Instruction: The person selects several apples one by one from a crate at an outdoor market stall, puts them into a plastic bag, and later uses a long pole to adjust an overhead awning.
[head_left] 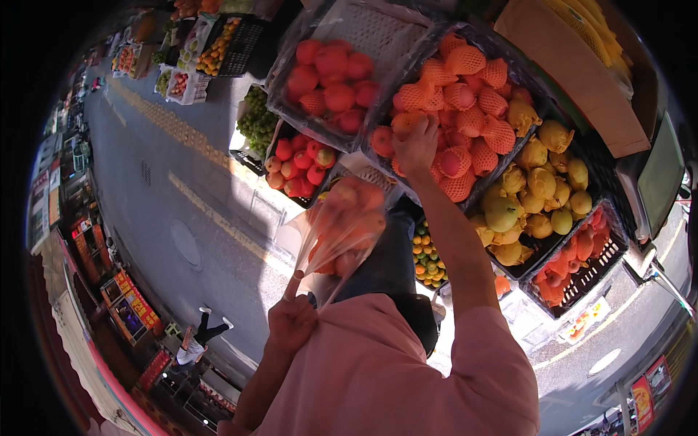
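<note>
My left hand (292, 320) is closed on the gathered top of a clear plastic bag (331, 245), its index finger sticking up. Several round red-orange fruits (347, 211) fill the bag, which hangs in front of my body. My right hand (417, 147) reaches into a crate of round red fruits in orange foam nets (459, 96). Its fingers are curled over a round red-orange fruit (404, 125) at the crate's left side; the hand hides part of it.
Left of that crate stands another with red fruits (333, 73). Nearer are red apples (297, 161) and green grapes (256, 122). On the right are yellow fruits in wrappers (536, 185), more red fruits (574, 254) and a cardboard box (574, 73). A person (193, 349) walks across the street.
</note>
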`<state>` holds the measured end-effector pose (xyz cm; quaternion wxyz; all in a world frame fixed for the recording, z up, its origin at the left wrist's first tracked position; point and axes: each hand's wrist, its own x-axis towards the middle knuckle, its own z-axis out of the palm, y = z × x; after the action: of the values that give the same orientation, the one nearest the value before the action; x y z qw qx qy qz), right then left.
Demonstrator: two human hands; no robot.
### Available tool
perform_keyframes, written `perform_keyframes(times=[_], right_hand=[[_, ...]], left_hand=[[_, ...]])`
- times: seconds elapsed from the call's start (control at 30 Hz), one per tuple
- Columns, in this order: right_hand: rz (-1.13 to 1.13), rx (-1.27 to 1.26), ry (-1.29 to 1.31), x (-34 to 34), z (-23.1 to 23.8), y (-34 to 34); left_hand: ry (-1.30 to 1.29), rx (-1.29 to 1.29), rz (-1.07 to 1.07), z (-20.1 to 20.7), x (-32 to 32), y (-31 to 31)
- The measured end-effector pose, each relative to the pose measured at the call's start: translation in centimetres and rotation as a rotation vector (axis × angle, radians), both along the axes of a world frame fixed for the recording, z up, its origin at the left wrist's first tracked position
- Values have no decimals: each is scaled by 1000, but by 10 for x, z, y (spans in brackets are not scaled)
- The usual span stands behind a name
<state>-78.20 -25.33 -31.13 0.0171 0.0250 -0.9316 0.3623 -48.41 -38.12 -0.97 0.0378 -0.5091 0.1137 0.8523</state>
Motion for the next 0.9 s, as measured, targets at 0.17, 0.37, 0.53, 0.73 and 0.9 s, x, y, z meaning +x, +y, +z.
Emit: perform_keyframes(times=[0.17, 0.37, 0.53, 0.73, 0.9], right_hand=[[56, -53, -230, -15, 7, 14], [-116, -1671, -1087, 2, 78, 51], [63, -1694, -1056, 24, 131, 59], [329, -1124, -625, 46, 194, 50], [471, -1060, -503, 61, 225, 42]], left_hand=[[5, 12, -11, -1, 3, -3], [28, 4, -54, 0, 1, -5], [68, 22, -111, 0, -2, -10], [132, 47, -110, -2, 0, -17], [156, 59, -125, 5, -4, -23]])
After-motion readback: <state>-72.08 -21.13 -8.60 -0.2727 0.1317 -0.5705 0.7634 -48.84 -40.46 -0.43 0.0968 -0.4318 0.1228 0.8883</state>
